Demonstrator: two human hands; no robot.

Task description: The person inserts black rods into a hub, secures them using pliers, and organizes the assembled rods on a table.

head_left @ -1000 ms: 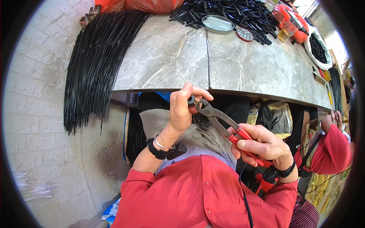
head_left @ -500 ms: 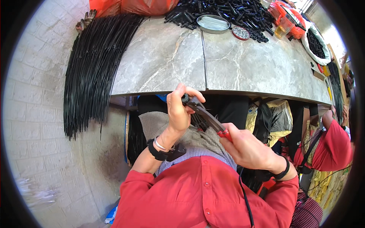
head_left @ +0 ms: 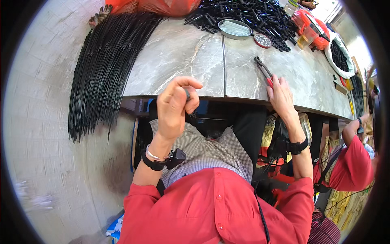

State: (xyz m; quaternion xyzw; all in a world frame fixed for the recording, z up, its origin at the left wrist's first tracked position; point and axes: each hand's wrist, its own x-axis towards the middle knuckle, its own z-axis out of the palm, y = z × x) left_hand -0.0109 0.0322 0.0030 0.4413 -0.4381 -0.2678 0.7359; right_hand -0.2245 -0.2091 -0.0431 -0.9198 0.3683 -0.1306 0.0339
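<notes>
My left hand (head_left: 172, 103) is raised in front of the table's near edge, its fingers curled round a small dark part (head_left: 187, 94). Most of that part is hidden by the fingers, so its full shape does not show. My right hand (head_left: 281, 95) rests at the near side of the table, fingers over the red handles of a pair of pliers (head_left: 264, 70). The dark jaws of the pliers lie on the tabletop, pointing away from me.
On the grey marbled table (head_left: 178, 53), a bundle of long black strands (head_left: 109, 65) hangs over the left edge. Behind are a heap of black tubular parts (head_left: 248, 16), an oval tin (head_left: 235, 29) and a round red-rimmed dish (head_left: 262, 40). A co-worker's red sleeve (head_left: 352, 166) shows at right.
My right hand has carried the pliers away from the left hand's part, forward and right onto the tabletop. My left hand has shifted slightly left, still closed on the part.
</notes>
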